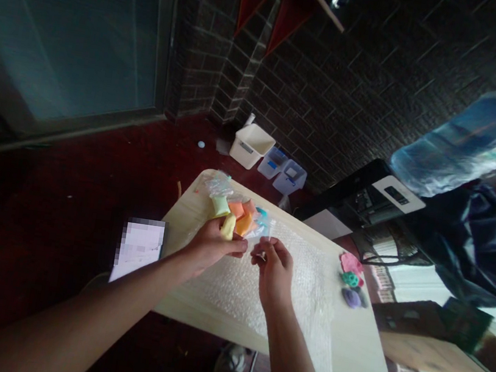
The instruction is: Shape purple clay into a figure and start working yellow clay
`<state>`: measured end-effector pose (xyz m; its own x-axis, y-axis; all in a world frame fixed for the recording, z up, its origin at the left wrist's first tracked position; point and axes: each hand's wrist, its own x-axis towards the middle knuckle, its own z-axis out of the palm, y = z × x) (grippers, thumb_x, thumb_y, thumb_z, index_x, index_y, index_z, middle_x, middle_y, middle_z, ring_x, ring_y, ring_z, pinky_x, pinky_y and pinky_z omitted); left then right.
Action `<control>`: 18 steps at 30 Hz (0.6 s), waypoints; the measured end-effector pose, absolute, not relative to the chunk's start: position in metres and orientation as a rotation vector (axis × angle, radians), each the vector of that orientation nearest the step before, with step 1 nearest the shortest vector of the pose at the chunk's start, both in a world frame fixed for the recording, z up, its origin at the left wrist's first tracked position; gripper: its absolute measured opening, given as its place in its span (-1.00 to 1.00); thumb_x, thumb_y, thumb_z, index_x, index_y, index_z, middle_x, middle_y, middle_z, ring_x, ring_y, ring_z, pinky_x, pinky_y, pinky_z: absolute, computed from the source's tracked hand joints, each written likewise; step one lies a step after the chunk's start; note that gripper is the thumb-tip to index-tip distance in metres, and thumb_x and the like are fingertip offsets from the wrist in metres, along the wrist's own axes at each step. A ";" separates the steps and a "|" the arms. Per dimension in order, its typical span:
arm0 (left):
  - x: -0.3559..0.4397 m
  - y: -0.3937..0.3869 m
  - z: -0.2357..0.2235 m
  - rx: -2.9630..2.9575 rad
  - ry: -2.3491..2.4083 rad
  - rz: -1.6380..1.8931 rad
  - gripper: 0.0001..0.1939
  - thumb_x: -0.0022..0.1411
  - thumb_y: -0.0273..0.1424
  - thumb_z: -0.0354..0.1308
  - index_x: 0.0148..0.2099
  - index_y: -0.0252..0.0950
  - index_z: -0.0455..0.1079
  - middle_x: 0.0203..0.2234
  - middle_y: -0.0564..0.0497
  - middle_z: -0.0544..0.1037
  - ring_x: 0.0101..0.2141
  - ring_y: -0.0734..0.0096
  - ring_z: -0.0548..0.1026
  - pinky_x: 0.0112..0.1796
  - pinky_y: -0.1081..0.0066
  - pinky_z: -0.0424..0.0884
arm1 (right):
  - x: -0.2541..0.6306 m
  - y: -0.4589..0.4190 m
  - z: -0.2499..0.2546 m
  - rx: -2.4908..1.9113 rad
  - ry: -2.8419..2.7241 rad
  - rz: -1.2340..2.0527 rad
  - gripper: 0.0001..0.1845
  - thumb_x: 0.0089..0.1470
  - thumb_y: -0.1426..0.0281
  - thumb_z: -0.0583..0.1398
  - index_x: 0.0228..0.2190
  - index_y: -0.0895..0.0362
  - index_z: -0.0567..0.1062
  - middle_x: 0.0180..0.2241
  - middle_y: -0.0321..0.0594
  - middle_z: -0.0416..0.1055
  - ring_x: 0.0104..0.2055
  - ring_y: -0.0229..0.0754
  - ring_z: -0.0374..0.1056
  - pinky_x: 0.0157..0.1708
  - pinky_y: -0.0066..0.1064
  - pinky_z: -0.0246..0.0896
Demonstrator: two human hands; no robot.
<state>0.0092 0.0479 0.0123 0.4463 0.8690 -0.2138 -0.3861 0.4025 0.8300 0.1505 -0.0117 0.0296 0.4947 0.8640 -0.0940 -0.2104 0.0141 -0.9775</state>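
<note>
**Here, two hands at a cluster of soft clay packets**

Here the left hand (214,244) curls shut around a lumpy pale-yellow clay piece (228,226), thumb and fingers pinching it over the pale wooden table (358,349). At roughly one o'clock from that hand lies a heap of small clear plastic packets (238,206), crinkled and glossy, holding soft lumps of light green, orange and turquoise. The right hand (272,266) sits just beside the left, at its three o'clock, fingers drawn together in a pinch on a thin clear strip of plastic (268,233) that stands up from the fingertips; what exactly it is cannot be told. Under both hands spreads a sheet of bubble wrap (298,285), dimpled and translucent. Well apart, at three o'clock near the table's edge, rest three small moulded clay shapes (351,279): pink, green and purple. On the dark red floor at twelve o'clock stand white plastic bins (250,145).
</note>
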 end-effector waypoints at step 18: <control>-0.034 0.072 0.018 0.619 0.718 0.897 -0.63 0.29 -0.05 0.22 -0.16 -0.29 0.46 -0.50 0.10 0.46 -0.65 0.58 0.30 -0.63 0.54 0.19 | 0.140 0.081 0.015 -1.483 -0.867 0.885 -0.68 -0.04 0.10 0.30 -0.46 0.12 0.53 -0.66 -0.42 0.30 -0.66 -0.34 0.11 -0.65 -0.47 -0.08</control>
<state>-0.0341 0.0718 0.0184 0.4285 0.8555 -0.2906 -0.4706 0.4859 0.7365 0.1399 0.0810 0.0145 0.4432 0.8946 -0.0564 0.0381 -0.0817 -0.9959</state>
